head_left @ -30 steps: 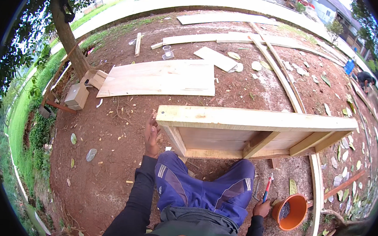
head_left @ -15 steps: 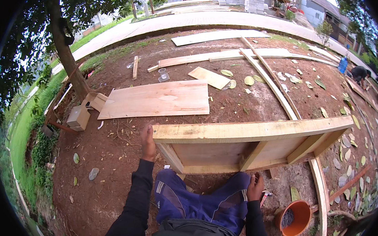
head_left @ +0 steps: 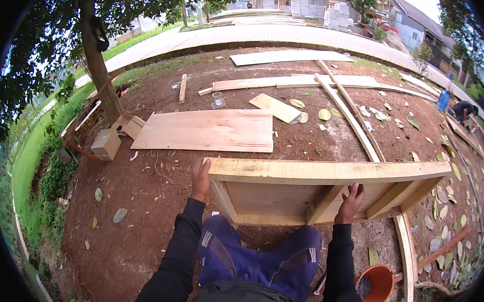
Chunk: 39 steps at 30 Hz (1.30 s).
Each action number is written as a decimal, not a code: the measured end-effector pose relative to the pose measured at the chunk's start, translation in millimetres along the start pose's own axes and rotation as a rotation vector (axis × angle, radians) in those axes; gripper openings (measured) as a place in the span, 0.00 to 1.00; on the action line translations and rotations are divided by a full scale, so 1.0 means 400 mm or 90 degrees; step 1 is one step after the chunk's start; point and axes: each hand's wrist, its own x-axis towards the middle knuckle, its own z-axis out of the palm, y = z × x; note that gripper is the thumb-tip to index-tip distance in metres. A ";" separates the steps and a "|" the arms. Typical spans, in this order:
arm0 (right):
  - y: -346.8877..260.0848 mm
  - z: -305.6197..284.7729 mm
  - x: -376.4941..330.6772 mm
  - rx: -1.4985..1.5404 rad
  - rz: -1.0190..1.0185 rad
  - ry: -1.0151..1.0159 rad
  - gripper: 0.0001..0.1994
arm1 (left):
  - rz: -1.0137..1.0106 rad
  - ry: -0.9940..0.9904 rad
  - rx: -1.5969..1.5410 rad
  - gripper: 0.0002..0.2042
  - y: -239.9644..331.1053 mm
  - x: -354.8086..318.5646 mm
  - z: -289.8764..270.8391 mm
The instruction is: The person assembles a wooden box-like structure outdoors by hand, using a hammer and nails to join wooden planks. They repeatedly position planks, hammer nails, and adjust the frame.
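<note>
A wooden frame panel with plywood behind its beams stands tilted on edge before my knees. My left hand grips its left end, fingers wrapped over the corner of the top beam. In front of the panel's inner side is my right hand, fingers apart and raised toward the underside of the top beam. Whether its fingertips touch the wood is unclear. Beside my right knee, a hammer lies partly hidden by my right forearm.
An orange bucket holding nails stands at the lower right, by a long timber. Beyond the panel lie a plywood sheet and several boards. A cardboard box sits near the tree. Another person crouches far right.
My right hand has risen from beside my right knee to the panel's inner side. The panel's left end has shifted slightly right, with my left hand still on it.
</note>
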 end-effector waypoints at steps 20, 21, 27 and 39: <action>0.116 -0.240 -0.179 0.132 -0.150 0.123 0.31 | 0.109 0.064 -0.013 0.16 0.023 -0.372 -0.103; 0.102 -0.246 -0.193 0.195 -0.115 0.127 0.31 | 0.121 0.062 -0.015 0.17 0.026 -0.386 -0.108; 0.091 -0.274 -0.205 0.300 -0.089 0.143 0.29 | 0.142 0.073 -0.009 0.18 0.032 -0.409 -0.102; -0.077 -0.332 -0.040 0.531 -0.036 0.161 0.28 | 0.085 0.081 0.027 0.15 0.052 -0.379 -0.099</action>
